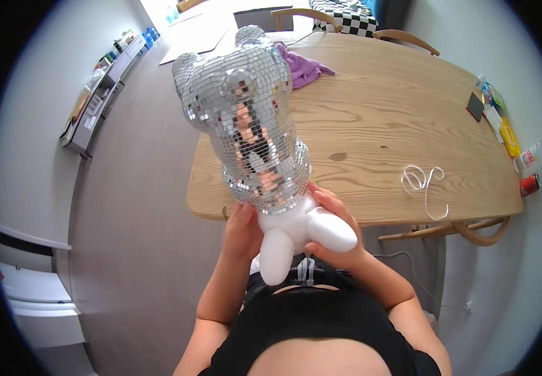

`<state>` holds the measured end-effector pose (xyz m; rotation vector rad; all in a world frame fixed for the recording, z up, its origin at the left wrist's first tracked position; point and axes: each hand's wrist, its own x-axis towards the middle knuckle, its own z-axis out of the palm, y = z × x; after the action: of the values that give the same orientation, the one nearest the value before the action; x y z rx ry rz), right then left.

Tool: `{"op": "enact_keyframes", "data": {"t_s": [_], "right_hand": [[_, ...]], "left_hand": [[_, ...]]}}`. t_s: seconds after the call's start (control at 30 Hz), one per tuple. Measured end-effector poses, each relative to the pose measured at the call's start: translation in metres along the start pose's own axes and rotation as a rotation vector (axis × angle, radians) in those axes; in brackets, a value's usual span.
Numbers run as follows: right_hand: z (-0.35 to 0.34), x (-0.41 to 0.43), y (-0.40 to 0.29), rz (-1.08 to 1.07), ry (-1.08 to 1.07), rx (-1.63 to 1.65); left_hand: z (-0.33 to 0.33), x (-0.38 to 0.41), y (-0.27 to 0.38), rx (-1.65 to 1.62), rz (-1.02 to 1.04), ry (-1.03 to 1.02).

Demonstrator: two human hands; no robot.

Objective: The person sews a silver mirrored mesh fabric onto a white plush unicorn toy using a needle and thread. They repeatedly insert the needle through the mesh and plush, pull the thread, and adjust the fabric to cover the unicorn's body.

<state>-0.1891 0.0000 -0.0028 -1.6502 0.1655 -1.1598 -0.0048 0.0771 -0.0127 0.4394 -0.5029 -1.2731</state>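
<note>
Between my two hands is a bear figure point(256, 127), its head, arms and body covered in small silver mirror tiles. The lower body and both legs are plain white, with the legs pointing towards me. My left hand point(243, 230) grips the white lower body on its left side, just below the tiled edge. On the other side my right hand point(341, 225) wraps around the white right leg, its fingers reaching up to the tiles. The figure is tilted, its head leaning away over the near left corner of the wooden table point(365, 127). Its underside is hidden.
A purple cloth point(303, 68) lies behind the figure. White cord point(423, 181) is loose on the table's right half. Along the right edge are a phone point(475, 107), a yellow packet point(509, 136), a plastic bottle point(530, 159) and a red can point(529, 185). A wooden chair point(482, 235) stands under the near edge.
</note>
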Motion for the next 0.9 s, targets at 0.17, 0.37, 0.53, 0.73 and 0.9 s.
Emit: {"op": "enact_keyframes", "data": {"t_s": [0.17, 0.37, 0.53, 0.73, 0.9], "right_hand": [[0.001, 0.005, 0.001, -0.022, -0.027, -0.052], [0.001, 0.005, 0.004, -0.002, -0.025, -0.089], [-0.002, 0.014, 0.001, -0.079, -0.061, -0.238], [-0.007, 0.02, 0.002, -0.064, -0.169, -0.241], [-0.012, 0.03, 0.001, -0.094, -0.259, -0.279]], "left_hand": [[-0.031, -0.003, -0.005, 0.082, -0.028, 0.021], [-0.022, 0.0, -0.001, 0.082, -0.006, 0.017], [-0.015, 0.006, 0.003, 0.181, 0.016, -0.065], [0.014, 0.002, 0.012, 0.166, 0.033, 0.121], [0.022, 0.003, 0.013, 0.233, 0.02, 0.176]]}}
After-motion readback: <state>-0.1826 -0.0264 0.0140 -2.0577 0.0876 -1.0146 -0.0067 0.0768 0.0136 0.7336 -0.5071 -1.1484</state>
